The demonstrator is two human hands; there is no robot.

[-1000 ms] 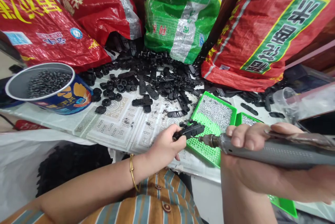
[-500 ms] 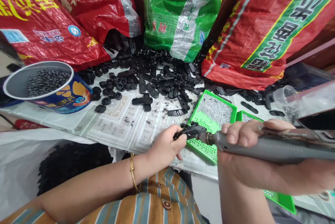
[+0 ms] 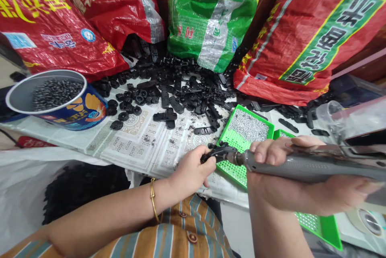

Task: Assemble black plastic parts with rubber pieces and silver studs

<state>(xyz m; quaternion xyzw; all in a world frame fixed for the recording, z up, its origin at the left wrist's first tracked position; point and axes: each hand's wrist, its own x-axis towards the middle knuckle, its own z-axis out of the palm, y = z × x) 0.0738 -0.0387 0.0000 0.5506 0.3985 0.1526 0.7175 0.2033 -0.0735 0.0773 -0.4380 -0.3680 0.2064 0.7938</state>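
Note:
Between the thumb and fingers of my left hand (image 3: 194, 169) is a black plastic part (image 3: 218, 151) with small round knobs on its upper side. My right hand (image 3: 289, 185) is wrapped around a grey electric screwdriver (image 3: 301, 166), held nearly level and aimed left. Its metal nose meets the black part; the bit's tip is hidden there. Just behind the joined tool and part lies a green perforated tray (image 3: 238, 139) with small silver screws (image 3: 249, 124) in its far half.
Loose black plastic parts (image 3: 181, 89) are heaped across the table's back. Red bags (image 3: 283, 41) and a green bag (image 3: 208, 29) stand behind them. At left is a blue tub (image 3: 87, 107) of small dark pieces. A tape roll (image 3: 369, 222) lies at lower right.
The screwdriver and my right hand have shifted slightly left and levelled a little. My left hand still holds the black part in nearly the same spot.

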